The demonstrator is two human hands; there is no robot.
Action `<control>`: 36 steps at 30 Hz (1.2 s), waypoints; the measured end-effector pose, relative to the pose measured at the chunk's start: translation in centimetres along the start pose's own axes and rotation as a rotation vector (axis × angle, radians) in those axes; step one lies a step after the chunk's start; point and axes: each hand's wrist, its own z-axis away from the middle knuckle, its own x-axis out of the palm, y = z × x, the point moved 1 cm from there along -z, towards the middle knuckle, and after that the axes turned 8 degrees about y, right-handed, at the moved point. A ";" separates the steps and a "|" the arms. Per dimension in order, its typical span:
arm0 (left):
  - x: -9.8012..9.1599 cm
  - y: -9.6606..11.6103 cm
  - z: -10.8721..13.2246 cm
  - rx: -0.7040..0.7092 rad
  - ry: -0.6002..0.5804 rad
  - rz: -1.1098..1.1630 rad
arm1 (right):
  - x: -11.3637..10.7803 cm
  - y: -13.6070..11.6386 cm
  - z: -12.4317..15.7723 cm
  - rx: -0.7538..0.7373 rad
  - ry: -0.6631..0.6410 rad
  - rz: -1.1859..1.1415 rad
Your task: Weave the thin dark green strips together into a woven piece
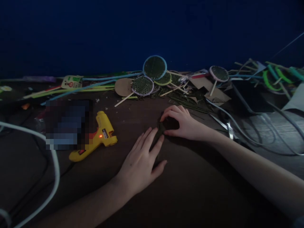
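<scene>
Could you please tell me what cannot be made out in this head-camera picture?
- The small dark piece under both hands: too dark, partly covered by the right hand and left hand.
- The patch left of the glue gun: blurred out.
- The white cable: cut off by the left edge.

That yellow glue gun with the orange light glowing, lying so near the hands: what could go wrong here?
The glue gun looks switched on beside the left hand; a sideways reach might brush its nozzle. The white cable looping nearby could snag and drag it. In the dim light, the dark piece under the right hand is hard to see.
</scene>
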 end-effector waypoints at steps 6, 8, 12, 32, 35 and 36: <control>0.1 -0.1 0.1 -0.033 0.001 0.044 | 0.0 0.0 0.0 0.000 0.003 -0.011; 0.1 -0.1 0.0 -0.022 0.006 0.044 | -0.1 0.0 0.1 -0.005 -0.001 -0.026; 0.1 -0.1 0.0 -0.022 0.022 0.042 | -0.3 -0.1 0.2 -0.057 0.071 -0.095; 0.3 -0.1 0.1 -0.018 0.020 0.039 | 0.7 -0.2 0.3 -0.249 0.037 -0.215; 0.4 -0.1 0.1 -0.010 0.025 0.037 | 0.7 -0.1 0.3 -0.253 0.036 -0.223; 0.4 -0.1 0.1 -0.010 0.027 0.037 | 0.7 -0.1 0.3 -0.255 0.037 -0.225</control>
